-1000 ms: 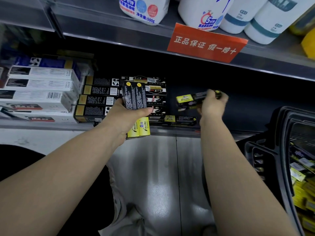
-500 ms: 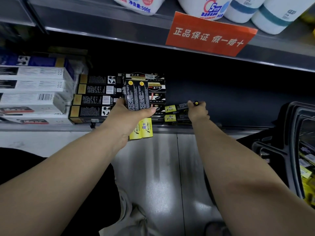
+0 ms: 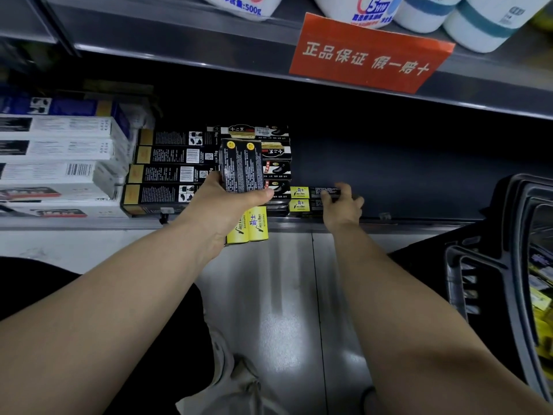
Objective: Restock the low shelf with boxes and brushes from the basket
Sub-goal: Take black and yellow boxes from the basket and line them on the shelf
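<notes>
Crouched on a grey tiled floor (image 3: 287, 310), you reach both bare arms toward a low shelf (image 3: 89, 223) in a shop aisle. Your left hand (image 3: 223, 209), just left of centre, is closed around a pair of black-and-yellow boxes (image 3: 243, 187) held upright side by side, thumb across their front, yellow ends pointing down below your palm. At 1 o'clock from it, your right hand (image 3: 342, 205) rests on the top box (image 3: 314, 192) of a two-high stack lying flat at the shelf's front edge, fingers curled over its right end; whether they grip it or merely press on it cannot be told. The lower box (image 3: 299, 205) sits directly beneath, yellow panel facing you. At 3 o'clock, a dark basket (image 3: 490, 265) stands on the floor, yellow packs (image 3: 541, 313) showing inside. Behind your left hand, black cartons (image 3: 170, 175) are stacked four high, touching a second black stack (image 3: 276, 169) to their right; at 9 o'clock, white cartons (image 3: 57, 151) are piled. The shelf to the right of your right hand is bare and dark. At 12 o'clock, an orange sign (image 3: 369, 55) hangs from the upper shelf, with white bottles (image 3: 478, 22) above it.
</notes>
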`<state>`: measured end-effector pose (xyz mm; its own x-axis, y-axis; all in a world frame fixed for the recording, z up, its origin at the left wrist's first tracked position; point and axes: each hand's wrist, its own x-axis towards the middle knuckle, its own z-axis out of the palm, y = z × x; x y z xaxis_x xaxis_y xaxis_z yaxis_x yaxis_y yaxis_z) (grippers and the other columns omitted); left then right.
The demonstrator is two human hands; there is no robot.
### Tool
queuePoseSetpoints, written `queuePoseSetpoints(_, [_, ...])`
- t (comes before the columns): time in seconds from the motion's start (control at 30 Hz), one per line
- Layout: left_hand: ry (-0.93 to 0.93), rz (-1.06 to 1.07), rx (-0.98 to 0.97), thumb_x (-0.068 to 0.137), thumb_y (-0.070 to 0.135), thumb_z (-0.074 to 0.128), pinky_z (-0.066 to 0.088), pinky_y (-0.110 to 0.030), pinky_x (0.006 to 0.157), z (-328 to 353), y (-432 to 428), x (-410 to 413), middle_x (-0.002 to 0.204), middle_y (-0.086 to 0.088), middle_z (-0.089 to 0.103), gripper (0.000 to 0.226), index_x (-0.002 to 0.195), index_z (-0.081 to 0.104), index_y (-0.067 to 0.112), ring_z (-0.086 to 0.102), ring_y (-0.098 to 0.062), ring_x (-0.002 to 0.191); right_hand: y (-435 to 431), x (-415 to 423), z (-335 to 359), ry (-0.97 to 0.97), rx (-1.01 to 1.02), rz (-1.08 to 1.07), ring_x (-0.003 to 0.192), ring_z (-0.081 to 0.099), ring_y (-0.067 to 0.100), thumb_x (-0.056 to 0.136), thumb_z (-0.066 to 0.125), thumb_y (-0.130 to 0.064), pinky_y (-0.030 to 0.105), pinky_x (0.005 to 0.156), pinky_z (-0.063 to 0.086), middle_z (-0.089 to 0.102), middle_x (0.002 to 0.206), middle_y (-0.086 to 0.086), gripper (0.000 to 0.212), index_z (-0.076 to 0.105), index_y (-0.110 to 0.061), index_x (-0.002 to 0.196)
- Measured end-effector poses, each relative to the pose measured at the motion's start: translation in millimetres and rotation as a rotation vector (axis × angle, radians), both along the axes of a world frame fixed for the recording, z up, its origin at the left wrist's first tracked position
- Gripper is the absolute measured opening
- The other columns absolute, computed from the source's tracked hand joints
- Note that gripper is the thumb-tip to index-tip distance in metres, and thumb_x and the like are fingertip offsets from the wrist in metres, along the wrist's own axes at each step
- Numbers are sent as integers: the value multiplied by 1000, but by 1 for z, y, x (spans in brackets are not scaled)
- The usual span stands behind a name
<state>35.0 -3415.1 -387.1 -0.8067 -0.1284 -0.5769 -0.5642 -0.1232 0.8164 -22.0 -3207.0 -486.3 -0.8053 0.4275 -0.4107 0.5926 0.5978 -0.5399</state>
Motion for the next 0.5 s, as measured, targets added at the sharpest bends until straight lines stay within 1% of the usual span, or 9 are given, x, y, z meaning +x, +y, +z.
queuePoseSetpoints(0.07, [-1,-5,-4,67,20,83,51,-28,68,1,0,1,94,3,66,40,87,49,29,65,-15,85,0,1,6,-37,17,41,130,28,36,94,51,-43,43,105,33,19,144,16,53,33,-28,141])
queuePoseSetpoints(0.17, [-9,-11,-3,68,19,82,53,-37,80,1,0,1,98,0,67,41,91,50,28,65,-20,90,-2,3,15,-112,101,246,139,9,37,80,64,-56,49,113,23,1,154,12,81,21,-37,146])
queuePoseSetpoints(0.23, [-8,-11,0,68,18,82,54,-37,81,2,0,1,98,0,67,40,88,50,29,65,-20,90,-3,3,17,-147,161,364,142,0,36,74,73,-50,51,115,18,-8,157,7,90,19,-42,146])
queuePoseSetpoints(0.3, [-5,-10,6,68,18,82,54,-38,82,3,0,1,96,1,66,41,84,47,30,65,-21,90,-4,2,16,-180,202,402,142,-1,35,76,77,-38,50,115,20,-8,157,6,88,22,-41,145])
queuePoseSetpoints(0.37, [1,-10,3,68,18,82,53,-41,86,4,0,2,94,2,65,42,81,44,31,65,-22,92,-5,1,13,-170,227,398,141,4,35,79,74,-28,50,113,26,-2,157,7,79,30,-38,144])
queuePoseSetpoints(0.43, [3,-10,6,68,18,82,52,-42,88,5,0,3,92,3,64,44,79,42,32,64,-22,92,-5,-1,12,-152,240,386,139,10,35,81,73,-25,49,111,29,5,155,8,72,35,-36,141])
queuePoseSetpoints(0.5, [-11,-23,11,67,19,82,51,-43,90,5,-1,3,97,1,66,41,85,47,31,64,-23,96,-5,-2,11,-146,237,378,137,14,35,81,73,-24,47,110,31,9,153,7,69,38,-36,139])
